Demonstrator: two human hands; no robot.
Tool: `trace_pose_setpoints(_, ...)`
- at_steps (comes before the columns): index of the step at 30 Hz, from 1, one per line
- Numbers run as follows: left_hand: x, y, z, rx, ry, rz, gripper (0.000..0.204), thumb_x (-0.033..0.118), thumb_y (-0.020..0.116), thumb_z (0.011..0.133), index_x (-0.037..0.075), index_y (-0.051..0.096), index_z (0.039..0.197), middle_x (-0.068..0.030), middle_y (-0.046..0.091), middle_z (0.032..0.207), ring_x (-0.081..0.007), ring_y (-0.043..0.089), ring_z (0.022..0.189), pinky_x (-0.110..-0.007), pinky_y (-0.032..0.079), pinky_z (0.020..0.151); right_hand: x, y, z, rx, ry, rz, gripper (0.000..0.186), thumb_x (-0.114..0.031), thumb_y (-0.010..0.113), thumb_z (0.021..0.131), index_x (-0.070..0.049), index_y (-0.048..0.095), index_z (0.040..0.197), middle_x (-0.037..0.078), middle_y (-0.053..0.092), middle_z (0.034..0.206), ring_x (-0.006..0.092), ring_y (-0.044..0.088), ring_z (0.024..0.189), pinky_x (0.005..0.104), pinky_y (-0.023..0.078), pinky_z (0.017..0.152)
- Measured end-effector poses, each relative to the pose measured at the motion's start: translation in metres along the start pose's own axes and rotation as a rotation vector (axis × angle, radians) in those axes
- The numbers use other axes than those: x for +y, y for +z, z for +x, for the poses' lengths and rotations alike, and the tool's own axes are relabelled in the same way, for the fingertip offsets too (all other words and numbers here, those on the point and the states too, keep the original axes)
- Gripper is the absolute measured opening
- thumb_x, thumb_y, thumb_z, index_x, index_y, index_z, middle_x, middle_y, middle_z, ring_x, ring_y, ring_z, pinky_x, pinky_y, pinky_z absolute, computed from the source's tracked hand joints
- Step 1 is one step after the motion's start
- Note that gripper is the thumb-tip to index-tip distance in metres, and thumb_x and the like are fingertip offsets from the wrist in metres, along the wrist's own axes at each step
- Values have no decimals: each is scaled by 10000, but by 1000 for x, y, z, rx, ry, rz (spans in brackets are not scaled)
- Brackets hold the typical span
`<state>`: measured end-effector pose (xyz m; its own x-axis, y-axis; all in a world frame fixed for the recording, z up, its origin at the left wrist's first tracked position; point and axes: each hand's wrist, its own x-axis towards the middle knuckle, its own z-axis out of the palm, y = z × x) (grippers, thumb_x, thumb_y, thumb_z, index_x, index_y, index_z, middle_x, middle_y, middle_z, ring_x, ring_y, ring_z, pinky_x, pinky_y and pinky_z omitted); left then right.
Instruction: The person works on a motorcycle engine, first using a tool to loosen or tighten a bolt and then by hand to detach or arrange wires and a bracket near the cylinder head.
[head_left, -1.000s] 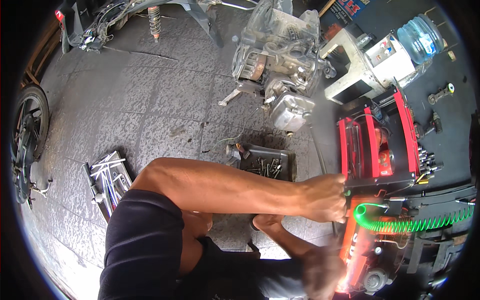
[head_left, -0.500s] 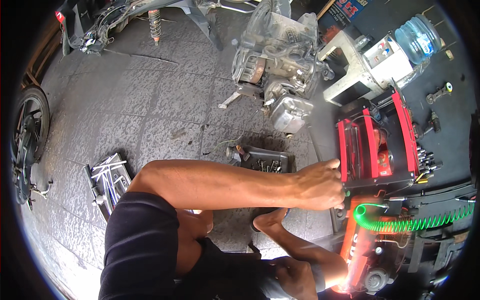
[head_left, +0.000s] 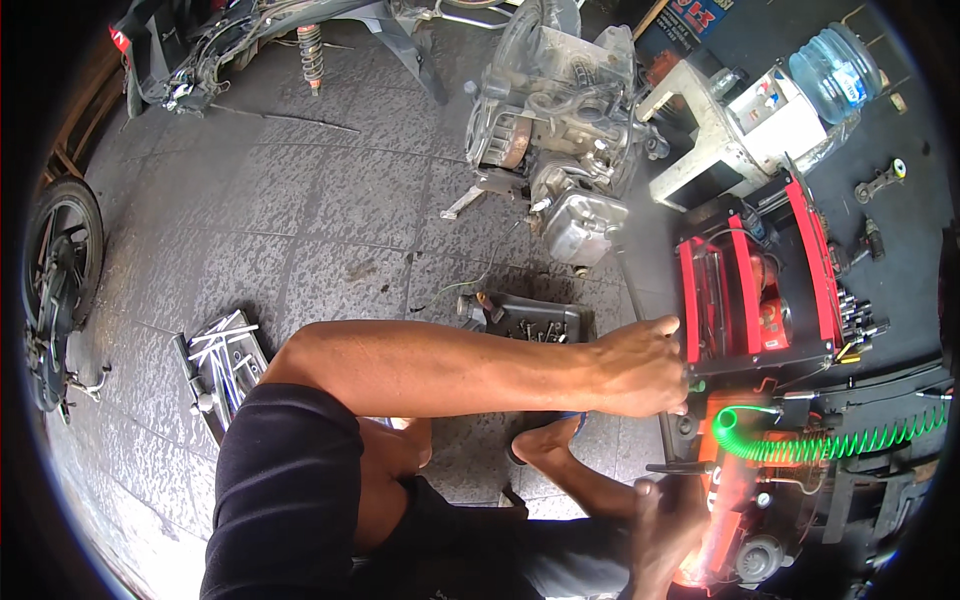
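My left forearm crosses the view; my left hand is closed beside a long metal bar running past the engine; what its fingers hold is hidden. Below, my right hand is blurred by motion beside an orange cylindrical machine. A dark tapered tool lies level at its fingertips; whether gripped, I cannot tell. A green coiled hose runs right from that machine. Just beyond my left forearm is a dark tray of bolts.
A metal tray of tools and a wheel are on the left of the tiled floor. A motorcycle frame lies behind. On the right stand a red-and-black tool cart and a white stand with water jug.
My left hand rose slightly from a second ago. My right hand swung left, then back right and upward, and the dark tapered tool has appeared at its fingertips.
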<state>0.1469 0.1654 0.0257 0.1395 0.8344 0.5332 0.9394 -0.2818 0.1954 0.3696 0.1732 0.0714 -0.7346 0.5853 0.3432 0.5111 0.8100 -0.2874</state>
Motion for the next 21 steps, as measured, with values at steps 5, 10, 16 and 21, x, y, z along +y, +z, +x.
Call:
trace_pose_setpoints(5, 11, 5, 2, 128, 56, -72, 319, 385, 585, 890, 158, 723, 713, -10, 669, 656, -197, 656, 721, -397, 362, 841, -1, 14, 15, -245, 970, 1686, 610, -508, 396, 1018, -33, 575, 680, 33, 459, 469, 137, 379, 357, 256, 308, 361)
trace_pose_setpoints(10, 20, 5, 11, 56, 80, -55, 343, 380, 573, 884, 178, 690, 633, -30, 649, 607, -220, 619, 603, -392, 357, 782, -9, -10, -5, -337, 229, 964, 605, -476, 461, 1013, 85, 683, 1047, 79, 511, 486, 124, 451, 403, 240, 353, 423)
trace_pose_setpoints(16, 3, -2, 9, 172, 32, -70, 411, 416, 563, 925, 125, 666, 653, -53, 597, 557, -234, 606, 616, -383, 380, 787, -2, -28, 18, -72, 2, 640, 432, -273, 661, 904, 17, 588, 1216, 70, 641, 778, 130, 584, 668, 279, 438, 592)
trace_pose_setpoints(21, -14, -3, 7, -163, -133, -100, 189, 196, 566, 838, 179, 751, 801, -84, 715, 780, -244, 708, 812, -533, 366, 1056, -8, 17, 53, -193, 457, 1651, 555, -383, 523, 980, -32, 422, 1397, 75, 575, 806, 100, 494, 512, 264, 421, 457)
